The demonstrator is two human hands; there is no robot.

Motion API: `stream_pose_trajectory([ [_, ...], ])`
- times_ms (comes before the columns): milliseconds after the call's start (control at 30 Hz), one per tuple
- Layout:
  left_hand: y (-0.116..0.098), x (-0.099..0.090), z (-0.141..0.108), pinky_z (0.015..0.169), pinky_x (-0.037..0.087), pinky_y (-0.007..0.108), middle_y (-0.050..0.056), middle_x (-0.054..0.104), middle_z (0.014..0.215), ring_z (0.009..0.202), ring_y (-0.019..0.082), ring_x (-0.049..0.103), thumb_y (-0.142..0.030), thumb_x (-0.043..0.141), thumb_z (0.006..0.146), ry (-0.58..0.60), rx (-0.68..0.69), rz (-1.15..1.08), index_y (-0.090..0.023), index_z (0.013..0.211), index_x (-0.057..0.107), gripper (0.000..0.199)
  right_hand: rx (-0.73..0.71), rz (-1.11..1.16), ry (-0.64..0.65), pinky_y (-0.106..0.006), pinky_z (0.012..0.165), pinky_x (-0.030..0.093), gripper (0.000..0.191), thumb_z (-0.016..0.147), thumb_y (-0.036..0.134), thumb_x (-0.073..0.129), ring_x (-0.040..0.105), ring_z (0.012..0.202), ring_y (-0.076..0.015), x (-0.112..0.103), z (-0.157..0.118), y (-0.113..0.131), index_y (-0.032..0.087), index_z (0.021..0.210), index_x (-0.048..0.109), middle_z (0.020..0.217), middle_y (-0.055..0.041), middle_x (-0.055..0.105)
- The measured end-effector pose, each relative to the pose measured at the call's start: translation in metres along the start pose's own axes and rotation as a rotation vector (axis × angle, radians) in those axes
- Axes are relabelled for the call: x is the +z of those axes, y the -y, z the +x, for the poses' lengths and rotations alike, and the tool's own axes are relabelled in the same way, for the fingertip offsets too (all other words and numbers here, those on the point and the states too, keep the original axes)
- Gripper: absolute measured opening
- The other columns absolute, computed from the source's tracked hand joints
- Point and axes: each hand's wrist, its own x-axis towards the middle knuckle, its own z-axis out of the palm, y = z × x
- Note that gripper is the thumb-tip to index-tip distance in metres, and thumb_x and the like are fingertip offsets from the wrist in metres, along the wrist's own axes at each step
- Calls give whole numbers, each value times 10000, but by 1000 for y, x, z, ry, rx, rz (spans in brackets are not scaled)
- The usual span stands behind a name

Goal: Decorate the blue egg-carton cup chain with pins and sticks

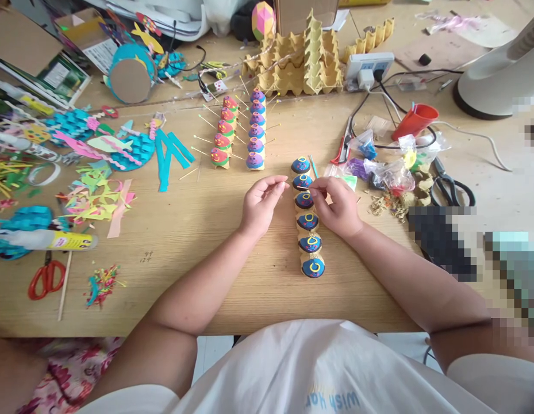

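Observation:
My right hand pinches a short thin stick over a row of egg-carton cups. Blue clay domes with yellow loops and small red marks cover this row. Left of it, my left hand has thumb and fingertips pressed together; whatever may be between them is too small to make out. A blue stick lies beside the row's far end. Farther back stand a row of purple and blue cups and a row of red and green cups, both with pin-like sticks poking out.
Egg cartons and a power strip are at the back. On the right lie bagged clay, a red cup and black scissors. Paper scraps, red scissors and a glue bottle cover the left.

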Motion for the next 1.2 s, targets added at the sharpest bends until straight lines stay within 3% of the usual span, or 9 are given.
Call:
stream_pose_trajectory([
  [200, 2, 1, 3, 815, 595, 255, 45, 854, 999, 925, 134, 766, -498, 900, 801, -7, -25, -36, -262, 1099, 829, 386, 19, -21, 18, -348, 692, 493, 104, 1045, 237, 579, 644, 670, -163, 0, 1, 1, 239, 967, 648, 773, -6, 722],
  [433, -1, 2, 1, 887, 620, 307, 57, 852, 981, 904, 153, 763, -568, 959, 700, 10, -30, -14, -226, 922, 836, 425, 5, -10, 24, -343, 691, 495, 76, 1008, 187, 604, 643, 662, -160, 0, 1, -1, 243, 984, 651, 770, 7, 723],
  [600, -3, 0, -1, 840, 615, 291, 45, 831, 894, 863, 150, 761, -639, 883, 779, 37, -14, 15, -221, 936, 833, 449, 6, -11, 31, -345, 691, 500, 72, 1014, 207, 594, 636, 661, -160, 0, 0, 0, 243, 980, 645, 769, 5, 715],
  [800, -2, 0, -2, 848, 605, 283, 43, 824, 931, 895, 148, 753, -635, 843, 830, 65, -9, 22, -236, 973, 826, 425, 21, -4, 20, -360, 709, 501, 103, 1059, 271, 561, 643, 686, -170, 0, 0, 1, 247, 979, 622, 800, -10, 722],
  [1000, -2, 0, -3, 792, 570, 246, 8, 783, 839, 803, 114, 693, -594, 911, 770, 85, 25, 17, -229, 861, 797, 394, 81, 109, 14, -377, 696, 535, 187, 1117, 303, 456, 636, 632, -179, 1, -3, 0, 269, 1222, 606, 737, 13, 662],
  [1200, -4, 0, -6, 899, 608, 276, 33, 845, 995, 930, 142, 765, -593, 873, 820, 127, -44, -38, -257, 955, 845, 362, -67, 41, 13, -391, 775, 587, 276, 1080, 175, 479, 745, 886, -217, 0, -2, 0, 258, 1190, 718, 938, -61, 789],
])
